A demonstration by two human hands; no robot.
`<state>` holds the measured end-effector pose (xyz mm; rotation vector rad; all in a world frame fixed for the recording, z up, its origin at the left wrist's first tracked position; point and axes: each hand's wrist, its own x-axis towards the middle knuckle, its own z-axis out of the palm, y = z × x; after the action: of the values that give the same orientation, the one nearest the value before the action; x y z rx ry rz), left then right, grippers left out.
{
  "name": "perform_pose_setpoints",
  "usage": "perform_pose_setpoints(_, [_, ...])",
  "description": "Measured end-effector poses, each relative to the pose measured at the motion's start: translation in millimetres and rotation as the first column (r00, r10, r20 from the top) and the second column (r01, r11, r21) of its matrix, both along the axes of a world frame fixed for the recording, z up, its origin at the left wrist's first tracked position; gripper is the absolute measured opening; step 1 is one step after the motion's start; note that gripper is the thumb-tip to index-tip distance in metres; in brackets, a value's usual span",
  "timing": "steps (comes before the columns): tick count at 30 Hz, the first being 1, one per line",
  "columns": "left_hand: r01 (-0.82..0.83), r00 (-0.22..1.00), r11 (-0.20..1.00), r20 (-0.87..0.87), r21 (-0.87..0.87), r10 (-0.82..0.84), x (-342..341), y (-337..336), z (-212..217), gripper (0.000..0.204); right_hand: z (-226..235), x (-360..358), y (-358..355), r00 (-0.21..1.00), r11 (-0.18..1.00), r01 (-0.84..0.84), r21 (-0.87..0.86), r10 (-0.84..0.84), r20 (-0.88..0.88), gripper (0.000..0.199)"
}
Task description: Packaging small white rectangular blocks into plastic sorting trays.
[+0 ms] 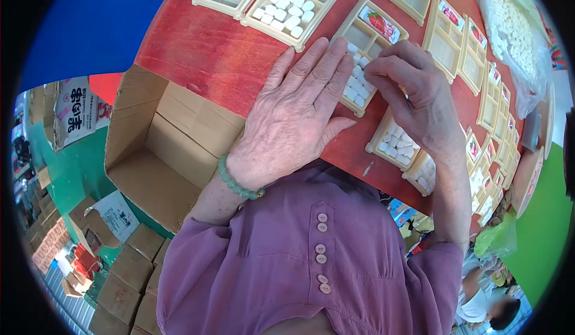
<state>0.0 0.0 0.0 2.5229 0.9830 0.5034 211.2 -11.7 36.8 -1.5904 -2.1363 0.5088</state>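
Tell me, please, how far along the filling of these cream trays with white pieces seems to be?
Partly done. One tray at the top and two small trays by the table edge already hold white pieces. The left hand steadies the tray in hand while the right hand places pieces. The row of trays at right looks unfilled.

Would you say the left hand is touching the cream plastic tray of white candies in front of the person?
Touching. The head view shows the left hand lying flat, its fingertips overlapping the cream plastic tray's edge, no gap visible.
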Motion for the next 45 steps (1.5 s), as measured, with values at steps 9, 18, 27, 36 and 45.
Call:
perform_pose_setpoints(9, [0.027,0.999,1.0,-0.023,0.014,-0.026,9.4,5.1,2.3,0.074,-0.7,2.1,-1.8,0.999,0.997,-0.032,0.067,0.031,0.009,0.014])
perform_pose_setpoints(18, [0.025,0.998,0.998,-0.063,0.053,-0.021,10.5,2.9,5.1,0.074,-0.2,3.6,-1.1,0.993,0.992,-0.078,0.101,0.068,0.098,0.013])
perform_pose_setpoints(27, [0.098,0.995,0.994,0.022,0.051,-0.1,10.8,9.5,14.2,0.088,35.5,45.1,-13.0,0.942,0.976,0.187,-0.116,-0.211,-0.26,0.012])
perform_pose_setpoints(36, [0.226,0.972,0.973,-0.083,0.047,-0.222,26.4,15.3,7.4,0.093,41.9,72.0,-50.4,0.91,0.956,0.267,-0.122,-0.291,-0.294,0.016])
perform_pose_setpoints(45, [0.225,0.961,0.973,-0.178,0.048,-0.213,24.2,8.6,13.6,0.091,32.6,88.6,-62.0,0.973,0.979,0.182,-0.087,-0.192,-0.13,0.014])
